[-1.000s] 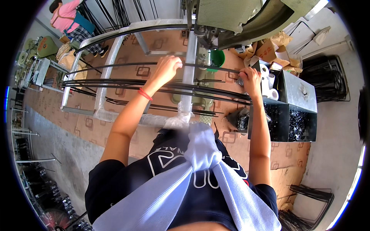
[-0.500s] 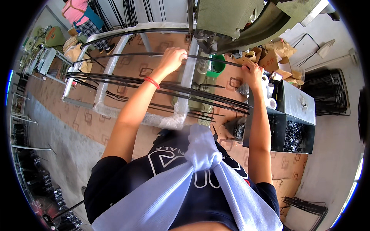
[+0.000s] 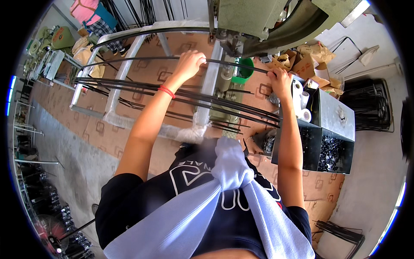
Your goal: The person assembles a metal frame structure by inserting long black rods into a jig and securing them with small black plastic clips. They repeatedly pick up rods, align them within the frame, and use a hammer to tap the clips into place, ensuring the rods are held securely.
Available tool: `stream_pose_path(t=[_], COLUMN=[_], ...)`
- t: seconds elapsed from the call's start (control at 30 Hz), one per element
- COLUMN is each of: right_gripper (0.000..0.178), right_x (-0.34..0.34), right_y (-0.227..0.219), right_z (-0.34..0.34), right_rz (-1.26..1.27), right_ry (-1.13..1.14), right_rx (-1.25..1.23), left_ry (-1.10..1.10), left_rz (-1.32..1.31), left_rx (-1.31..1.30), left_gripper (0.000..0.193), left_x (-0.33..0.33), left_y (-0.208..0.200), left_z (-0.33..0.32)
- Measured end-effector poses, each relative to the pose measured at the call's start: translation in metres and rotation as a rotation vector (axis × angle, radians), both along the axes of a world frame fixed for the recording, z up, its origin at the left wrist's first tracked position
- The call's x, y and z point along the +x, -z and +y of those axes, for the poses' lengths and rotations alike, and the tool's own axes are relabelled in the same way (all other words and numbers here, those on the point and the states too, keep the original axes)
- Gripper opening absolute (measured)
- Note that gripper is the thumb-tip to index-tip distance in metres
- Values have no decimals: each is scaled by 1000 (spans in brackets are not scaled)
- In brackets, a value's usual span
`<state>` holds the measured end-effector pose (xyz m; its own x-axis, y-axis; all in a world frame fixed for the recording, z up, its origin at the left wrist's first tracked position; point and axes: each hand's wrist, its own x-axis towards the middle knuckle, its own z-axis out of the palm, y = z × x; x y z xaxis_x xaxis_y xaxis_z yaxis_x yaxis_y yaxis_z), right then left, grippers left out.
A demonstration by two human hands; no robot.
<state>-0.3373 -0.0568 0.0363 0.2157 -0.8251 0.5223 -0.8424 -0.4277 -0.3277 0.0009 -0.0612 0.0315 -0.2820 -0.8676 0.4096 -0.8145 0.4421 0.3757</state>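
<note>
A long thin black rod (image 3: 235, 64) runs across in front of me, its left part over a pale metal frame (image 3: 113, 101). My left hand (image 3: 189, 64) is closed around its middle, fingers curled over it. At its right end my right hand (image 3: 280, 82) grips the same rod. Nearer to me, a bundle of similar black rods (image 3: 233, 108) lies across the frame below the held one. Another black rod (image 3: 151, 31) rests along the frame's far side. Just beyond my hands stands a big green machine (image 3: 243, 21).
To the right is a metal bin (image 3: 336, 108) with small black parts, white rolls (image 3: 304, 114) beside it. A green bucket (image 3: 245, 71) and cardboard boxes (image 3: 308, 71) stand behind. A person in a pink top (image 3: 88, 13) is at the far left. A fan (image 3: 51, 237) stands lower left.
Both hands keep their hold on the rod and have shifted only slightly to the left. The whole view has tilted a little.
</note>
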Motion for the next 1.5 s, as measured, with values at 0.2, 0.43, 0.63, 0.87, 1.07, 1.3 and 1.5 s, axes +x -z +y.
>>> stream_pose_path(t=[0.2,0.43,0.63,0.87,1.07,1.3,1.5], right_gripper=[13,14,17,16,17,20,19], right_x=[1,0,-1,-10,-8,-17,-12], right_y=[4,12,0,-4,-7,7,-3], right_z=[1,0,-4,-6,8,0,5], right_rz=[24,103,100,174,140,185,154], right_ry=[3,19,1,-141,-76,-8,-37], right_rx=[-75,-75,88,-16,23,233,81], left_ry=[-47,-120,-163,-124,-109,-57,-116], left_rz=[16,0,39,73,118,178,146], left_rx=[-21,-187,-193,-161,-286,-381,-203], left_gripper=[12,13,14,14,10,8,13], left_x=[-7,-13,-15,-15,-15,-16,-16], left_y=[8,18,16,11,23,30,22], left_z=[2,8,7,7,-6,-2,5])
